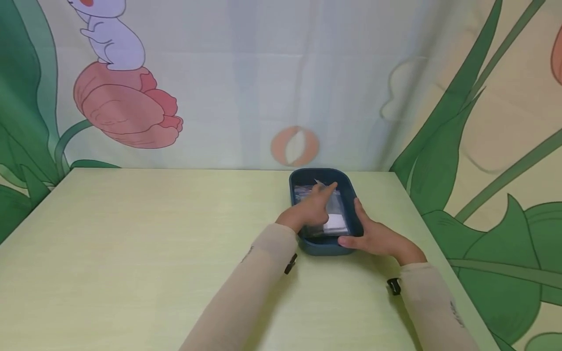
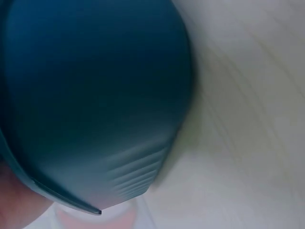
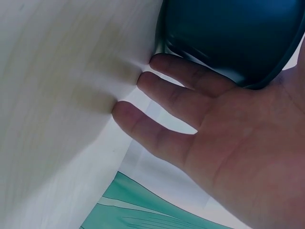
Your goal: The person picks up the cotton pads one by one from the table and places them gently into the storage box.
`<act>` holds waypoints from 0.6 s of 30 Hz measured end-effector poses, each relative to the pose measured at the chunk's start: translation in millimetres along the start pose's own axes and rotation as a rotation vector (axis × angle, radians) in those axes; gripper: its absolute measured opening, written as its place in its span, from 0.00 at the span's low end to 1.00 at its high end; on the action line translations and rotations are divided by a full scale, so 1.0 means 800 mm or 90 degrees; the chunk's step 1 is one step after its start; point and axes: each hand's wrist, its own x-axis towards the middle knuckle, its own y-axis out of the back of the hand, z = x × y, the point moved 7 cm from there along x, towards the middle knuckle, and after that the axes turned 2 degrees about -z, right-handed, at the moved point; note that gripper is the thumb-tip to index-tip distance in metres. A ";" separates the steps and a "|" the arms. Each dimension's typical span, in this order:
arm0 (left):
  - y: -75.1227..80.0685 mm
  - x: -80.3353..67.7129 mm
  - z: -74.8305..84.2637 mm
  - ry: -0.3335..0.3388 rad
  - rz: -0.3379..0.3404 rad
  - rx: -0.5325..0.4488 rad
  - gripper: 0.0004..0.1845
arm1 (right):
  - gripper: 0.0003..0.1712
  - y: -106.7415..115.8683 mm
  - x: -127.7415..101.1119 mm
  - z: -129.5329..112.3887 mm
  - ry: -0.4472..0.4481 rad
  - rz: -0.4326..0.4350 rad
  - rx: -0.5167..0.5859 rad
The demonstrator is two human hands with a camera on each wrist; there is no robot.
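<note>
A dark blue oval tray [image 1: 296,184] sits on the pale green table near its back right. Inside lie clear plastic bags [image 1: 337,201] and a small white piece [image 1: 335,222]. My left hand [image 1: 327,190] reaches into the tray, and its outstretched fingers rest on the top bag. Whether it pinches the bag's raised corner is unclear. My right hand [image 1: 357,234] holds the tray's near right corner, thumb along the near rim and index finger up the right side. In the right wrist view the other fingers [image 3: 190,81] lie spread beside the tray's wall [image 3: 228,33]. The left wrist view shows only the tray's blurred outer wall [image 2: 95,95].
The table [image 1: 153,243] stretches wide to the left and front of the tray. Its right edge [image 1: 421,214] runs close beside the tray. A printed cloth backdrop [image 1: 263,87] with leaves and a tulip hangs behind and to the right.
</note>
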 end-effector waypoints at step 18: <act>0.033 -0.030 0.002 0.088 0.095 0.086 0.51 | 0.72 0.006 0.013 0.012 -0.005 -0.022 -0.030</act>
